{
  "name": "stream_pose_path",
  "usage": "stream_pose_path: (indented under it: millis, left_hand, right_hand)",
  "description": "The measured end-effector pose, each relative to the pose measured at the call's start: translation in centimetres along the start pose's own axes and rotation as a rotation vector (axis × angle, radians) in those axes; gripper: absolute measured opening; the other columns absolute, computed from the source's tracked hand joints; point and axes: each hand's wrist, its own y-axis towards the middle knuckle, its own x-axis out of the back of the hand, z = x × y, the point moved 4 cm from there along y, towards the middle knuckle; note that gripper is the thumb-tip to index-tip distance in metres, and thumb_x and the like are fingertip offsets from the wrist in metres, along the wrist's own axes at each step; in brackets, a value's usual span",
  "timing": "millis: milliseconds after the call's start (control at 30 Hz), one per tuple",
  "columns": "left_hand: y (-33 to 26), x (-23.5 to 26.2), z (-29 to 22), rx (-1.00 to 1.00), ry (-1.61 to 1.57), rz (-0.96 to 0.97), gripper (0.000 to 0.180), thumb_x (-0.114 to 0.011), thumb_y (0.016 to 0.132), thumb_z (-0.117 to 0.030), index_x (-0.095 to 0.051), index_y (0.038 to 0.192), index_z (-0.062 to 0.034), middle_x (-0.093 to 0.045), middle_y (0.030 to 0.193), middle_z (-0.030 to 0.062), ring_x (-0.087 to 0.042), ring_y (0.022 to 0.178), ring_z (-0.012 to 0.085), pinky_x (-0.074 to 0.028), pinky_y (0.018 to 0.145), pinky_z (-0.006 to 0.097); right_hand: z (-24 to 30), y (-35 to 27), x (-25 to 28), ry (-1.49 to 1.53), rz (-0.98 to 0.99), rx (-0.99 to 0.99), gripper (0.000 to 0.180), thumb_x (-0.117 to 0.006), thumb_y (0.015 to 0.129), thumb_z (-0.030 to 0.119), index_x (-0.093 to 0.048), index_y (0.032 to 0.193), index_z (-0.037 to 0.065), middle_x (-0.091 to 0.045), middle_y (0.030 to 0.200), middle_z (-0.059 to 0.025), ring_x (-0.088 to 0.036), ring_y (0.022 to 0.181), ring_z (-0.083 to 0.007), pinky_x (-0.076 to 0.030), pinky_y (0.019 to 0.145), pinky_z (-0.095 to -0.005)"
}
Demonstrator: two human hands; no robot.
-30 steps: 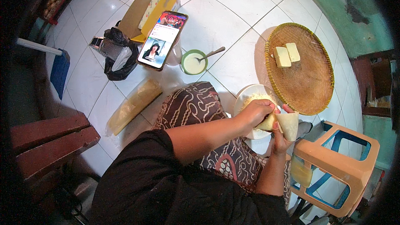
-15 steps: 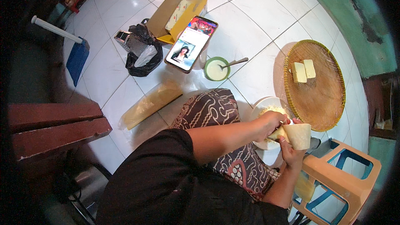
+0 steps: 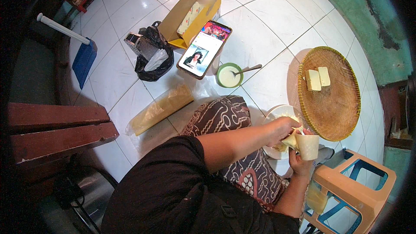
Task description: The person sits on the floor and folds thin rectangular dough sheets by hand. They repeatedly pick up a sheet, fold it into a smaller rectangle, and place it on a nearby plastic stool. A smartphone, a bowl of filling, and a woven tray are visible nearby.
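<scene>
Low at the right of the head view, my left hand (image 3: 281,131) pinches the folded part of a pale, thin pastry sheet. My right hand (image 3: 300,164) grips the same pastry sheet (image 3: 308,148) from below, its free end curving over the fingers. Under both hands stands a white plate (image 3: 271,113) with pale shreds on it, partly hidden by my left hand. Right of the plate lies a round woven tray (image 3: 331,108) with two pale yellow folded parcels (image 3: 313,81) side by side.
A green bowl (image 3: 220,81) of white paste holds a spoon. Beyond it, a phone (image 3: 203,52) leans by an open yellow box (image 3: 173,22). A black plastic bag (image 3: 147,71) and a clear-wrapped pale stack (image 3: 161,107) lie left; an orange stool (image 3: 333,177) stands near right.
The view has shifted slightly. Both hands still hold the pastry sheet, and its free end now hangs narrower and more upright beside my right fingers.
</scene>
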Motion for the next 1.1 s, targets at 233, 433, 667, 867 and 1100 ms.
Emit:
stream_pose_path:
  millis: [233,433,667,867,1100]
  left_hand:
    - [0.7,0.2,0.1,-0.043,0.056,0.086,0.04,-0.038,0.09,-0.031,-0.049,0.11,0.0011,-0.057,0.104,0.0127,-0.054,0.092,0.0227,-0.039,0.085,0.035]
    - [0.3,0.2,-0.9,-0.033,0.231,-0.12,0.046,-0.043,0.088,-0.038,-0.051,0.114,-0.0004,-0.055,0.112,0.0141,-0.051,0.099,0.0231,-0.036,0.089,0.035]
    - [1.9,1.2,-0.8,-0.038,0.904,-0.029,0.047,-0.049,0.084,-0.044,-0.062,0.096,-0.0013,-0.063,0.088,0.0129,-0.057,0.083,0.0213,-0.041,0.078,0.033]
    - [0.0,0.0,-1.4,-0.218,0.596,-0.134,0.023,-0.059,0.082,-0.022,-0.061,0.085,0.001,-0.058,0.066,0.0077,-0.052,0.052,0.0155,-0.04,0.048,0.031]
    - [0.7,0.2,-0.8,-0.243,0.384,-0.063,0.016,-0.059,0.083,-0.015,-0.06,0.085,0.0002,-0.055,0.059,0.0053,-0.048,0.041,0.0126,-0.036,0.037,0.027]
  right_hand:
    - [-1.0,-0.7,-0.8,0.125,-0.109,-0.019,0.04,-0.06,0.076,0.018,-0.057,0.114,0.006,-0.055,0.111,-0.0147,-0.052,0.103,-0.0327,-0.04,0.089,-0.0418]
    - [-4.0,-3.3,-3.5,0.822,-0.223,-0.617,0.038,-0.057,0.079,0.014,-0.053,0.111,-0.007,-0.058,0.106,-0.0154,-0.057,0.093,-0.0257,-0.044,0.084,-0.0352]
    - [-3.0,-2.0,-4.4,1.608,0.004,-1.006,0.034,-0.048,0.083,0.026,-0.057,0.101,-0.001,-0.063,0.081,-0.0133,-0.06,0.068,-0.0234,-0.046,0.067,-0.0333]
    - [-2.4,-2.7,-5.5,1.529,0.077,-1.016,0.04,-0.05,0.08,0.029,-0.053,0.105,-0.002,-0.063,0.075,-0.0134,-0.061,0.065,-0.0243,-0.048,0.065,-0.0342]
    - [-1.7,-2.1,-4.9,1.421,0.033,-0.94,0.04,-0.048,0.081,0.033,-0.058,0.093,-0.003,-0.063,0.074,-0.0138,-0.061,0.065,-0.025,-0.047,0.067,-0.0345]
